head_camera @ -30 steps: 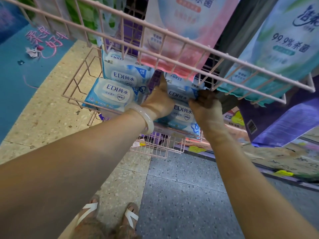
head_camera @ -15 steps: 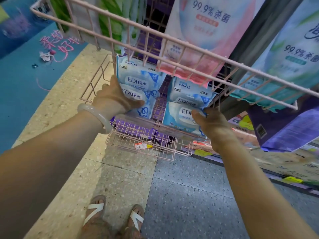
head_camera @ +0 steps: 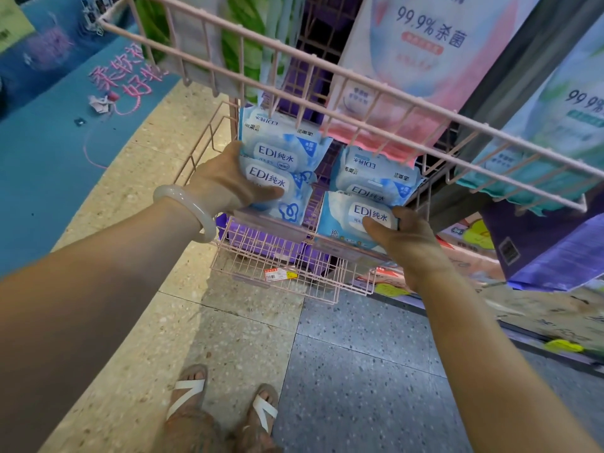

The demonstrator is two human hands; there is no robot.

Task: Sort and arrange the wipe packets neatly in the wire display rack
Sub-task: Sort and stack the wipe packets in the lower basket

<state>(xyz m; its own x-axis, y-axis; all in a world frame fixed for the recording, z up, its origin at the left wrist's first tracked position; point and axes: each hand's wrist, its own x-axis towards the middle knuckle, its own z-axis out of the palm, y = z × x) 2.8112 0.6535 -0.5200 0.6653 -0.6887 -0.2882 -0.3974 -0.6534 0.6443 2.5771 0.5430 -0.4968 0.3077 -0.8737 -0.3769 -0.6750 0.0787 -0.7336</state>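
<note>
left hand (head_camera: 225,184) grips front-left wipe packet (head_camera: 277,188) | right hand (head_camera: 403,235) grips front-right packet (head_camera: 354,220) | both in wire rack (head_camera: 327,266) middle tier, directly ahead of me, long axes across the shelf front | I judge each hand nearest its own stack

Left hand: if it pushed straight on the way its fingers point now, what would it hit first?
The left hand points right, already gripping the front left packet. Beyond that, probably the front right packet across the narrow gap, though depth is hard to judge.
</note>
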